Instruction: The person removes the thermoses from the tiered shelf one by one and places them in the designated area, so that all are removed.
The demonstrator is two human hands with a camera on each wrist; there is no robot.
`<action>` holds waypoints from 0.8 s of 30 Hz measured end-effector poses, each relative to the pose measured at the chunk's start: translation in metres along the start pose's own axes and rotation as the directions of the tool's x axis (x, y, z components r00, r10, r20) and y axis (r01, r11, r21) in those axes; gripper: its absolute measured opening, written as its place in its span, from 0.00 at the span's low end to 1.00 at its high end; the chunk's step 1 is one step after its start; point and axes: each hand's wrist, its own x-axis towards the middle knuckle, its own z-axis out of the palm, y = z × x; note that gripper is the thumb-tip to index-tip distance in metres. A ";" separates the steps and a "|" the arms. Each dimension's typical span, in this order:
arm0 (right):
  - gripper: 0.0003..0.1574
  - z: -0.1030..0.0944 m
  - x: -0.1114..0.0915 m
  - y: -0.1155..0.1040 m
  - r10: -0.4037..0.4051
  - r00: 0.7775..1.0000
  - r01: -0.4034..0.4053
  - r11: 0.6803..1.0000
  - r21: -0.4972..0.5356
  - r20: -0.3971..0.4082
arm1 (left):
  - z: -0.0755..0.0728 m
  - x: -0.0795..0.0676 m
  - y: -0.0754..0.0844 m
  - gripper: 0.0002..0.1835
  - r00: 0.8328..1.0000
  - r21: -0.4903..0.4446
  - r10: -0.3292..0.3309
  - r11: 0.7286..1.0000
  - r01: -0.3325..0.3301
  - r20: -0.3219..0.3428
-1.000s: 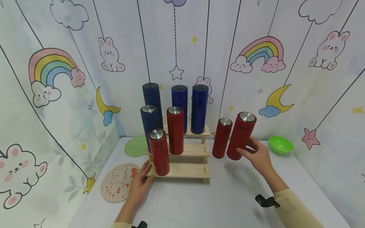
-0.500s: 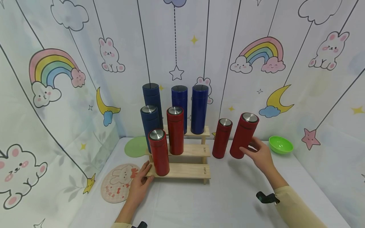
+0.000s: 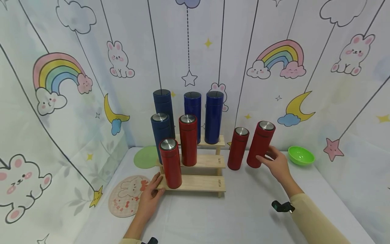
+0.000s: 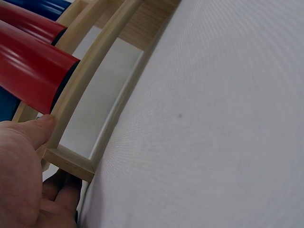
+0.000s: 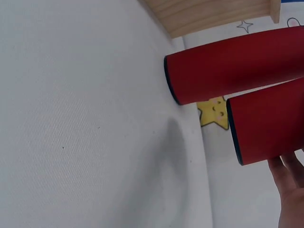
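My right hand (image 3: pixel 278 164) holds a red thermos (image 3: pixel 260 145) with a silver lid, its thumb in front. In the right wrist view its dark base tilts beside a second red thermos (image 5: pixel 228 69) that stands on the table. On the left, my left hand (image 3: pixel 150 195) grips the end of a three-step wooden stand (image 3: pixel 202 183); the left wrist view has the thumb on the lowest shelf and fingers around its end. A red thermos (image 3: pixel 171 166) stands on that shelf. The middle shelf bears a blue thermos (image 3: pixel 160 130) and a red thermos (image 3: pixel 189 142).
Three blue thermoses, one of them the blue thermos (image 3: pixel 214 115) at the right, stand on the top shelf. A green bowl (image 3: pixel 301 156) sits at the back right. A green mat (image 3: pixel 145 157) and a pink rabbit mat (image 3: pixel 125 200) lie left on the white table (image 3: pixel 207 220).
The red thermos in my right hand has shifted slightly right and farther back, away from the other red thermos. My left hand keeps its place on the stand.
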 end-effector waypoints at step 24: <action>0.54 0.012 0.007 0.037 0.144 0.990 -0.144 0.990 -0.002 -0.015 | 0.000 0.001 -0.004 0.30 1.000 0.017 -0.008 1.000 0.008 0.011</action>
